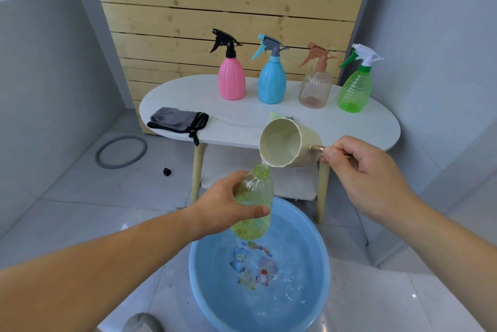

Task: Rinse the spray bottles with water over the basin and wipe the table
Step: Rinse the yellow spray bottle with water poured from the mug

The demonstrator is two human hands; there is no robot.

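We are looking through soft, even light, and faint shadows are lying under the table [174,95] beyond our fingers [252,212]. Small glints are sparkling on the water in the basin [306,229] below them, and the wide lens is bending the walls far to either side.

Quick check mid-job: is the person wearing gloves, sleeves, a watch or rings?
No. The left hand and right hand are bare, with no gloves, rings or watch showing. The left forearm and right forearm are uncovered as far as the picture reaches; no sleeve is in view.
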